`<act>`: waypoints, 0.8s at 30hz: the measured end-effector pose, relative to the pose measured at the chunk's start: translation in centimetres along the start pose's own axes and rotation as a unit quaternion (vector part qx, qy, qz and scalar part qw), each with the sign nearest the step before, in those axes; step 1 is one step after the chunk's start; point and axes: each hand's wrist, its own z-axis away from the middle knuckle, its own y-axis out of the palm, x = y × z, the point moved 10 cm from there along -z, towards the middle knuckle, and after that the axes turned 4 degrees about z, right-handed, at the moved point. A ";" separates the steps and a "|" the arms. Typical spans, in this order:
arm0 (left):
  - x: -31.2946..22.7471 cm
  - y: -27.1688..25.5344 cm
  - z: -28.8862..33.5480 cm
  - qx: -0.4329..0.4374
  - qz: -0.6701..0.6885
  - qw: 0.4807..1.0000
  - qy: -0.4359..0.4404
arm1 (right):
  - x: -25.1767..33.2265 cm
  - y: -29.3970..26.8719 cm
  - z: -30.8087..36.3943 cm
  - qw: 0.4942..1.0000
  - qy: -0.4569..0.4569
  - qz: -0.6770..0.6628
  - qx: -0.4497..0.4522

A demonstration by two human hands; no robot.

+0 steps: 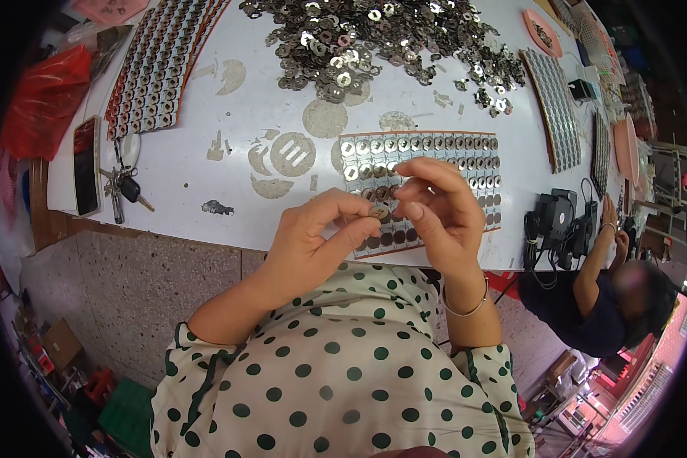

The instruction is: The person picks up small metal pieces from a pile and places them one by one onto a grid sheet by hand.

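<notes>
My left hand (313, 233) pinches a small round metal disc (378, 213) between thumb and index finger. Just to the right, my right hand (444, 217) has its fingers curved and apart from the thumb; nothing shows clearly between them. Both hands hover over a flat panel (481, 162) with rows of small round metal pieces, some bright and some dark. The hands hide part of its left and middle rows. Beyond the panel lies a large heap of loose metal discs (374, 46).
Stacked panels (156, 69), a phone (87, 164), keys (130, 189) and a red plastic bag (46, 99) are at left. At right are another panel (553, 111), a pink tray (542, 33) and black adapters with cables (555, 221). A co-worker (588, 298) sits at the right edge.
</notes>
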 end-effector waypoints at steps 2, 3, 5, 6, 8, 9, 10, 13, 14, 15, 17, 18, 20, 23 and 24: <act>-0.7 0.0 0.1 -0.011 -0.053 0.998 0.023 | -0.1 0.4 0.3 0.999 0.005 0.022 0.042; -1.8 0.2 0.2 -0.010 -0.133 0.988 0.074 | -0.3 1.1 0.6 0.995 0.011 0.044 0.085; -2.8 0.6 0.2 -0.007 -0.212 0.969 0.124 | 0.2 1.4 0.6 0.992 -0.014 0.078 0.097; -3.0 0.9 0.3 0.003 -0.240 0.960 0.140 | 0.2 1.3 0.8 0.991 -0.033 0.086 0.097; -3.1 1.5 0.5 0.012 -0.270 0.950 0.157 | 0.4 1.1 1.1 0.989 -0.054 0.094 0.097; -2.9 1.4 0.6 -0.009 -0.260 0.954 0.150 | 0.0 0.7 1.2 0.991 -0.032 0.104 0.083; -2.5 1.1 0.6 -0.029 -0.249 0.958 0.142 | -0.3 0.2 1.3 0.991 -0.009 0.114 0.069; -2.2 1.0 1.2 -0.020 -0.343 0.922 0.177 | -2.5 -0.7 2.1 0.994 0.109 0.021 0.003; -2.1 0.7 1.4 -0.019 -0.342 0.923 0.176 | -2.3 -0.8 2.1 0.994 0.110 0.021 0.002; -2.0 1.2 1.5 0.006 -0.391 0.902 0.182 | -3.6 -1.2 2.4 0.981 0.194 -0.012 -0.019; -1.7 1.7 1.8 0.031 -0.439 0.879 0.185 | -5.2 -1.8 3.1 0.958 0.279 -0.046 -0.040; -1.5 2.4 2.0 0.055 -0.490 0.851 0.182 | -5.8 -2.0 3.3 0.951 0.301 -0.059 -0.034; -1.0 3.1 2.3 0.083 -0.538 0.820 0.177 | -6.2 -1.9 3.6 0.942 0.327 -0.073 -0.030; -0.3 3.4 2.5 0.095 -0.564 0.802 0.173 | -6.2 -2.0 3.6 0.933 0.345 0.105 0.016; -0.2 3.3 2.5 0.095 -0.567 0.799 0.174 | -5.6 -1.7 3.1 0.941 0.292 0.163 0.044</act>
